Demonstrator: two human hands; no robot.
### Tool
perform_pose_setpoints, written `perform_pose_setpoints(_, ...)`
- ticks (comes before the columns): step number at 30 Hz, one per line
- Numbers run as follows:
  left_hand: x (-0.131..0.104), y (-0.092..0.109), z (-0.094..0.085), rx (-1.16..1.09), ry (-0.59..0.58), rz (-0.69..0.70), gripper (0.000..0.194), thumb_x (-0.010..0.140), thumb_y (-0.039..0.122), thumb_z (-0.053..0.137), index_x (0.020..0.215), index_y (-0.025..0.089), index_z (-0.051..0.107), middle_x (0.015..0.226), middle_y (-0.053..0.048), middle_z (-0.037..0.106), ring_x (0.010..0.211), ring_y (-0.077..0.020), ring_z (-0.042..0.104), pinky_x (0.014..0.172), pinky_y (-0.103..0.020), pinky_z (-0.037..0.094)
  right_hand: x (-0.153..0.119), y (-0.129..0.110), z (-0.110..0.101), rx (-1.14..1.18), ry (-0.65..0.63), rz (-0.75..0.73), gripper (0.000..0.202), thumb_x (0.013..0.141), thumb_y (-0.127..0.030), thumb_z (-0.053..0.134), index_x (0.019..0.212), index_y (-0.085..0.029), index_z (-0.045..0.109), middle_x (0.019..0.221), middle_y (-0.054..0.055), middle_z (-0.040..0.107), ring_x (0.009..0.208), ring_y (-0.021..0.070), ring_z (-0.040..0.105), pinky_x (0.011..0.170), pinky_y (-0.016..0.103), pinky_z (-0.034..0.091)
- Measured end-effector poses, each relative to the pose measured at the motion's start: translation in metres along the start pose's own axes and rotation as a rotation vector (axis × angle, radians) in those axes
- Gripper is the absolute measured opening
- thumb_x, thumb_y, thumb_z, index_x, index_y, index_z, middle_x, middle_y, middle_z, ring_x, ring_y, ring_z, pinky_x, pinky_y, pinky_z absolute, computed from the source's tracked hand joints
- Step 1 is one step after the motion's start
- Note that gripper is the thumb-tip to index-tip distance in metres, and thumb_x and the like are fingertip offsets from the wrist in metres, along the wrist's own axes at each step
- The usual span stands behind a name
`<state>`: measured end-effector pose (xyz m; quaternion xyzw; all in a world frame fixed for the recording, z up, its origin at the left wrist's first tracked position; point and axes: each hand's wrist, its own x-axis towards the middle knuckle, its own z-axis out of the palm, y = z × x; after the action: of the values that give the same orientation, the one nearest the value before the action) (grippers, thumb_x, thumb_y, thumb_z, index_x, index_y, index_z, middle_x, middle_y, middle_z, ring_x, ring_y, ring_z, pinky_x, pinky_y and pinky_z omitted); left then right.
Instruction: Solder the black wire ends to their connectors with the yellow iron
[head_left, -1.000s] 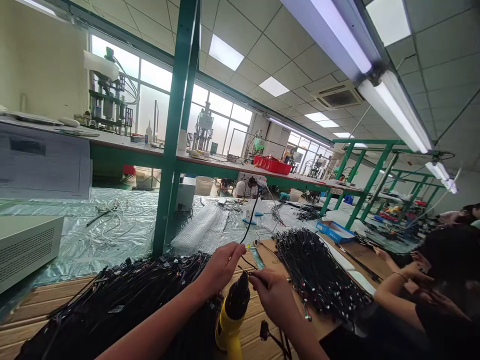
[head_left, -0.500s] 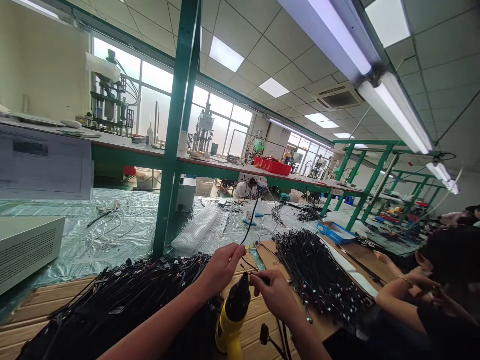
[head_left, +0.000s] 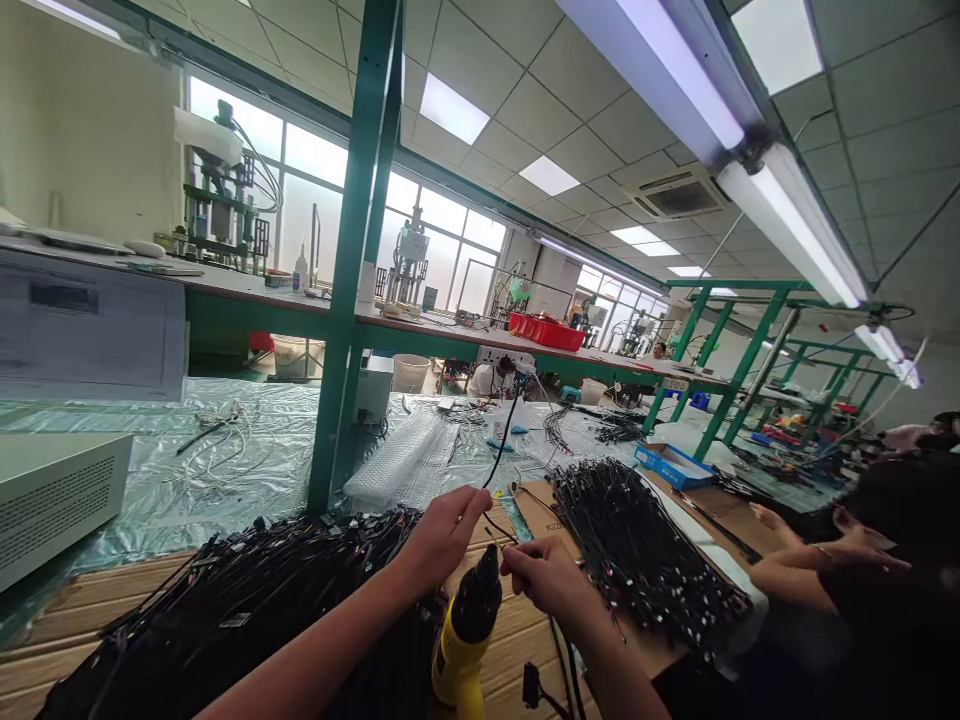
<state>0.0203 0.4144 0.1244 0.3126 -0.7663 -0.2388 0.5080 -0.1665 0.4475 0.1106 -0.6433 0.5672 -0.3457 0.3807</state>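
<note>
A yellow heat gun (head_left: 457,650) stands with its black nozzle pointing up between my hands. My left hand (head_left: 448,530), fingers pinched, is just left of and above the nozzle tip, closed on a thin black cable (head_left: 498,527). On the other side of the nozzle, my right hand (head_left: 541,572) pinches the cable close to the tip; its fingers hide the exact grip. Below my right hand hang black cable lengths, with a black connector (head_left: 531,685) near the bottom edge. A black cord (head_left: 502,450) runs down from the power strip behind my left fingertips.
Black cable bundles lie in a heap (head_left: 300,600) at left and a pile (head_left: 637,550) at right. Bubble wrap (head_left: 405,455), a green post (head_left: 337,300) and a blue box (head_left: 673,466) are beyond. A co-worker's arm (head_left: 795,575) is at right.
My right hand has shifted very slightly near the nozzle, and the hanging connector has moved a little. My left hand stays in place. The co-worker's hands at right have moved.
</note>
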Motion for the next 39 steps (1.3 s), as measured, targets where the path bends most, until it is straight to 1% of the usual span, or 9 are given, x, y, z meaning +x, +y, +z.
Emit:
perform_pose_setpoints(8,-0.002,0.000,0.000,-0.001,0.002,-0.001,0.039,0.099,0.042,0.038,0.088,0.016,0.065,0.083,-0.003,0.068,0.082,-0.0184,0.064,0.079,-0.038,0.048,-0.003,-0.001,-0.001,-0.005,0.009,0.019,0.038,0.079,-0.045,0.057,0.060,-0.013,0.064,0.048,-0.002,0.051,0.041,0.0061,0.032,0.043,0.021,0.022)
perform_pose_setpoints(18,-0.001,0.001,0.000,-0.005,0.007,-0.002,0.039,0.098,0.042,0.038,0.088,0.016,0.065,0.082,-0.002,0.068,0.082,-0.0183,0.064,0.079,-0.038,0.048,-0.007,-0.007,0.001,-0.047,0.003,0.014,0.040,0.079,-0.048,0.055,0.061,-0.014,0.064,0.050,-0.002,0.051,0.040,0.0062,0.030,0.041,0.021,0.020)
perform_pose_setpoints(23,-0.001,0.002,-0.001,-0.002,0.001,0.002,0.039,0.099,0.042,0.038,0.087,0.016,0.065,0.081,-0.002,0.067,0.080,-0.0179,0.063,0.077,-0.037,0.048,-0.010,-0.012,0.002,-0.122,0.033,-0.030,0.037,0.083,-0.040,0.052,0.063,-0.013,0.068,0.049,-0.002,0.053,0.041,0.0072,0.035,0.043,0.021,0.024)
perform_pose_setpoints(25,-0.001,0.003,-0.002,-0.001,0.001,0.004,0.039,0.099,0.042,0.038,0.087,0.016,0.064,0.081,-0.002,0.067,0.080,-0.0179,0.063,0.077,-0.037,0.048,-0.011,-0.011,0.002,-0.176,0.072,-0.060,0.037,0.084,-0.039,0.052,0.066,-0.012,0.070,0.050,0.000,0.056,0.044,0.0089,0.041,0.045,0.021,0.028)
perform_pose_setpoints(29,-0.001,0.001,-0.001,-0.001,0.000,0.004,0.039,0.099,0.042,0.038,0.088,0.016,0.064,0.082,-0.002,0.067,0.082,-0.0183,0.063,0.079,-0.038,0.048,-0.013,-0.010,0.004,-0.322,0.221,-0.148,0.035,0.086,-0.037,0.054,0.069,-0.013,0.073,0.057,0.003,0.064,0.054,0.0142,0.055,0.052,0.024,0.036)
perform_pose_setpoints(32,-0.001,0.000,0.000,-0.001,-0.005,0.004,0.038,0.098,0.041,0.039,0.087,0.016,0.065,0.082,-0.002,0.067,0.082,-0.0183,0.063,0.079,-0.038,0.048,-0.018,-0.010,0.008,-0.425,0.295,-0.232,0.027,0.088,-0.032,0.055,0.082,-0.017,0.076,0.074,0.005,0.072,0.070,0.0180,0.063,0.065,0.026,0.042)
perform_pose_setpoints(35,0.000,-0.001,0.000,-0.001,-0.003,0.002,0.038,0.098,0.041,0.039,0.088,0.016,0.065,0.083,-0.002,0.067,0.082,-0.0185,0.064,0.079,-0.039,0.049,-0.022,-0.010,0.010,-0.526,0.354,-0.307,0.022,0.088,-0.026,0.056,0.093,-0.020,0.076,0.092,0.006,0.073,0.088,0.0212,0.064,0.081,0.028,0.042)
perform_pose_setpoints(36,0.000,-0.002,0.001,-0.001,-0.003,0.001,0.038,0.098,0.041,0.039,0.089,0.016,0.065,0.084,-0.003,0.067,0.083,-0.0186,0.064,0.079,-0.039,0.049,-0.023,-0.009,0.011,-0.557,0.364,-0.328,0.021,0.089,-0.025,0.056,0.094,-0.021,0.075,0.094,0.006,0.073,0.091,0.0214,0.064,0.083,0.029,0.041)
perform_pose_setpoints(39,-0.001,-0.001,0.001,-0.002,-0.004,0.001,0.038,0.098,0.042,0.039,0.089,0.016,0.065,0.084,-0.003,0.067,0.082,-0.0184,0.064,0.079,-0.038,0.049,-0.024,-0.008,0.012,-0.631,0.370,-0.376,0.020,0.089,-0.022,0.056,0.096,-0.024,0.074,0.093,0.004,0.072,0.090,0.0202,0.063,0.082,0.027,0.041)
